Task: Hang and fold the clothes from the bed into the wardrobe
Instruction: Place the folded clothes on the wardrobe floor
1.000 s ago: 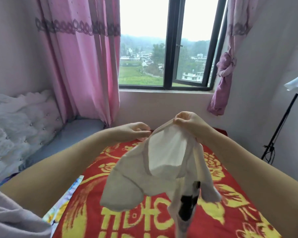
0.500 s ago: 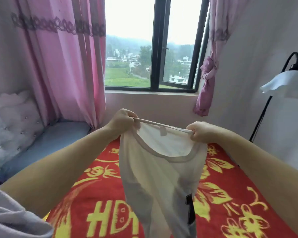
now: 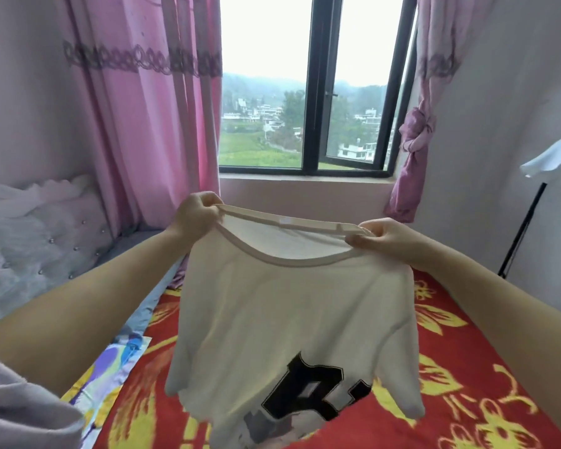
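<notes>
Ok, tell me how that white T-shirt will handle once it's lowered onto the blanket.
Likely floppy: the T-shirt hangs limp from the neckline, which the left hand and right hand pinch, and its sleeves droop. Probably light, since fingertip pinches carry it. It will likely crumple on the red blanket unless spread flat.

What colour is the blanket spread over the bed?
Bright red with yellow flowers and lettering, seen on the blanket in the head view.

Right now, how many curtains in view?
2. One curtain hangs loose left of the window; the other curtain is knotted at its right side. Neither hand touches them; nothing suggests more, though the frame edges could hide some.
</notes>
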### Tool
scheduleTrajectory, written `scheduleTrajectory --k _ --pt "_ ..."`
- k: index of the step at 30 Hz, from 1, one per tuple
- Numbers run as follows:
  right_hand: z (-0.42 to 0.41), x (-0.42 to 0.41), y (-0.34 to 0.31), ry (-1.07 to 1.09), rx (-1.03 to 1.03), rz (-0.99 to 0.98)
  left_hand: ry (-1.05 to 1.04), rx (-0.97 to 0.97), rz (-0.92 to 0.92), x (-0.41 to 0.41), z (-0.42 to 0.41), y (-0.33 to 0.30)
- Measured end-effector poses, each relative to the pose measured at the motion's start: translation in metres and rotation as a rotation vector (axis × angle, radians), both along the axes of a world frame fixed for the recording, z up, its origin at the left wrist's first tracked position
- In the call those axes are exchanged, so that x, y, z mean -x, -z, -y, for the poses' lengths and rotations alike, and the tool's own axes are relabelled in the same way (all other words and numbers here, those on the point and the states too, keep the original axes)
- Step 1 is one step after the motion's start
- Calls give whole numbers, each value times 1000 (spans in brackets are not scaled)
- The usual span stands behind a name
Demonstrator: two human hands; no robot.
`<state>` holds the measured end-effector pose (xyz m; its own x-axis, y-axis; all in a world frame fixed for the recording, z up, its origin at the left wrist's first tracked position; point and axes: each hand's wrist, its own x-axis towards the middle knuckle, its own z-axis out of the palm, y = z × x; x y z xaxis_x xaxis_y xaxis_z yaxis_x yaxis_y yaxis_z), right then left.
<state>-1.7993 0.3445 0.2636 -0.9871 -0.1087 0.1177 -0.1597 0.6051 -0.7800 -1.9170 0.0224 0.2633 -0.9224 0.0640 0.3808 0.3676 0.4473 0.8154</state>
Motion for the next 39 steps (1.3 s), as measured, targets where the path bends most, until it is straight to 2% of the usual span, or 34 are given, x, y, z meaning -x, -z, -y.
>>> scheduleTrajectory --k 2,5,7,11,14,18,22,25,27,28,29,32,33,34,35,37,39 --pt "5 -3 -4 -69 -21 116 -16 -59 -16 -3 7 0" --pt "2 -7 -7 -116 -60 221 146 -93 55 -5 21 3" --pt "-3 -7 -3 -27 -37 155 287 -21 198 -7 31 4" --pt "-6 -6 8 142 257 -7 533 92 586 -6 42 7" --pt "1 5 8 258 230 -35 589 -106 666 -6 28 11" --pt "34 22 10 348 56 -114 411 -488 702 -25 -39 12" --pt "92 21 17 166 48 -239 498 -669 814 -49 -94 6" --pt "101 22 20 69 -51 -166 551 -715 781 -58 -102 -4" --pt "90 21 20 -11 -84 -132 557 -663 774 -62 -96 -10" --pt "83 20 20 -40 -90 -135 574 -565 706 -63 -91 -11" --pt "77 18 20 -58 -68 -137 560 -394 526 -62 -86 -9" --pt "69 9 14 -72 59 -95 400 305 -299 -56 -73 0" --pt "69 6 12 -99 72 -83 371 475 -442 -53 -74 1" --pt "69 4 10 -128 55 -83 381 594 -473 -50 -74 0" --pt "71 3 7 -152 40 -92 431 639 -407 -51 -75 -5" --pt "70 1 4 -137 64 -141 564 523 -160 -47 -75 -14" --pt "62 2 6 -52 143 -137 575 409 -53 -38 -75 -21"
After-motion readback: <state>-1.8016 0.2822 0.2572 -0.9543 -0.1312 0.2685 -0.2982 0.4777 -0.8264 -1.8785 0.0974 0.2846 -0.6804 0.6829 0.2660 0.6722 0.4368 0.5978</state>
